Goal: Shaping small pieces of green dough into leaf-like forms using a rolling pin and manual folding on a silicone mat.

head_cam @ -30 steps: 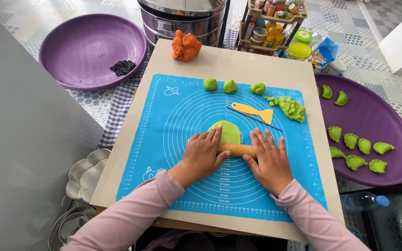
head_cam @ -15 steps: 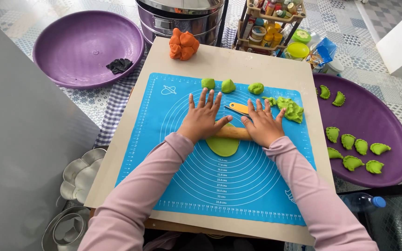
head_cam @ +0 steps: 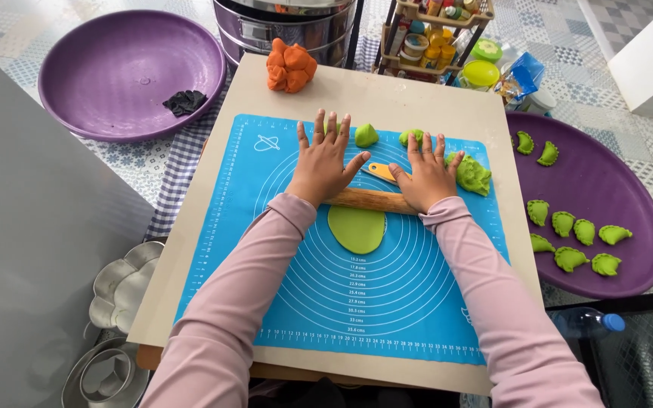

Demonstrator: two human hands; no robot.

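Starting at the far left, a purple bowl (head_cam: 134, 72) sits beyond the board's edge with a small dark lump (head_cam: 184, 102) inside, and metal moulds (head_cam: 119, 291) crowd the lower left corner. The blue silicone mat (head_cam: 236, 249) covers most of the pale board (head_cam: 183, 249), which leaves a narrow bare margin on every side; the mat's near half lies open. The left hand (head_cam: 323, 162) presses flat, fingers spread, on the left end of the wooden rolling pin (head_cam: 372, 200). A flattened green dough oval (head_cam: 357, 229) lies just below the pin, touching it. The right hand (head_cam: 428, 175), its grip equally splayed and holding nothing, bears on the pin's right end. An orange dough lump (head_cam: 290, 66) rests near the board's far edge. At right, folded green dumplings (head_cam: 580, 234) line a purple tray (head_cam: 614, 189).
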